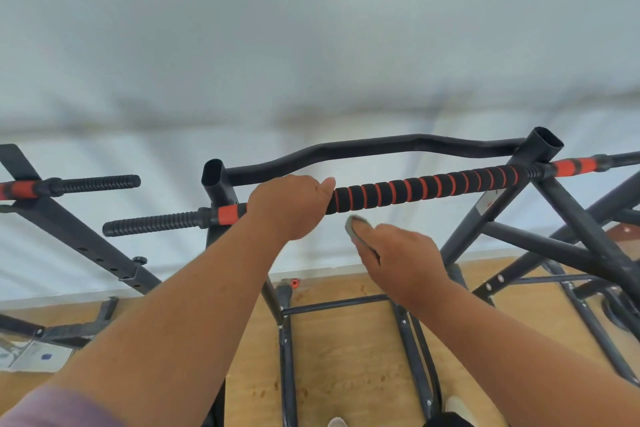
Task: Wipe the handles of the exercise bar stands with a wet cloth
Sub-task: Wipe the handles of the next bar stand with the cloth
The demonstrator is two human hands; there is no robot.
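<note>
Nearest me, my right hand point(401, 260) hangs just below the padded bar point(422, 189), pinching a grey cloth point(356, 230) under mostly straight fingers; the cloth is not touching the foam yet, as far as I can see. My left hand point(291, 204) is wrapped over the bar near its left end, fingers curled round it.

To do this stroke well, I judge I should lift the cloth onto the foam just right of my left hand, fold it round the bar, and drag it along the ribs toward the far upright, with the left hand steadying the stand point(540, 163) against the pull.

The bar sits at chest height across the stand, between its two open-topped uprights. Its long axis runs left to right and climbs slightly toward the right, with a ribbed black end point(152, 224) pointing left past the post. Behind it a bent black crossbar point(374, 149) runs parallel, and a second stand's handle point(93, 184) shows at far left.
</note>
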